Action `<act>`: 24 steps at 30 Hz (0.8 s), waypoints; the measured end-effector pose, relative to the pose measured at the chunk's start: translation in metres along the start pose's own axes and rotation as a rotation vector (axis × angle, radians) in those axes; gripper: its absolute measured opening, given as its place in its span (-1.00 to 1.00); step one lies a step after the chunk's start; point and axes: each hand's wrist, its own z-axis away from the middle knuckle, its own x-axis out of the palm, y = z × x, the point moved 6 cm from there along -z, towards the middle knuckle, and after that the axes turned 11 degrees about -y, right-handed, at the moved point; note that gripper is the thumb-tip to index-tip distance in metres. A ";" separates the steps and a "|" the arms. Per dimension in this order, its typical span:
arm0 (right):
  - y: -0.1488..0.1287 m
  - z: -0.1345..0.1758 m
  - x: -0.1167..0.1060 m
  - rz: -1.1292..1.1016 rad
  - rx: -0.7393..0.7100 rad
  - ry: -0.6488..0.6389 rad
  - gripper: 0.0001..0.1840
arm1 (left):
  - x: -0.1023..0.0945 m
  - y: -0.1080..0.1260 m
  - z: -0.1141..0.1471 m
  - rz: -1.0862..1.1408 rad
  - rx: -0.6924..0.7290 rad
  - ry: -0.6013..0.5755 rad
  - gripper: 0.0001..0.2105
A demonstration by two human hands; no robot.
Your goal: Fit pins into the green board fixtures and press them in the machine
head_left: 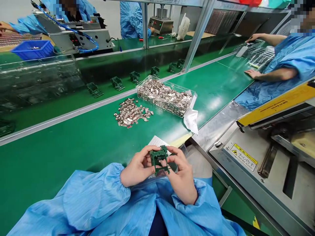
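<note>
Between my two hands is a dark green plastic frame (153,159) with an open middle, held up close to my body. My left hand (137,167) grips its left side, thumb low and fingers behind. Around the right side, the fingers of my right hand (181,175) are closed, and a fingertip shows in the frame's opening. Whether a small part sits in those fingers, I cannot make out. Behind the hands lies a ridged light tray (157,141). Farther off, a loose pile of small metal pieces (130,113) rests on the green tabletop (98,154).
A clear plastic box (161,105) full of metal pieces stands behind the pile, with a white cloth (191,121) at its corner. Several green frames (117,83) line the conveyor (103,73). A machine (265,157) stands at right. A co-worker's arm (278,73) rests beyond it.
</note>
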 end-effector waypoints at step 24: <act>0.008 -0.001 0.013 -0.489 0.135 0.064 -0.79 | 0.005 0.003 0.010 -0.229 -0.015 0.120 -0.76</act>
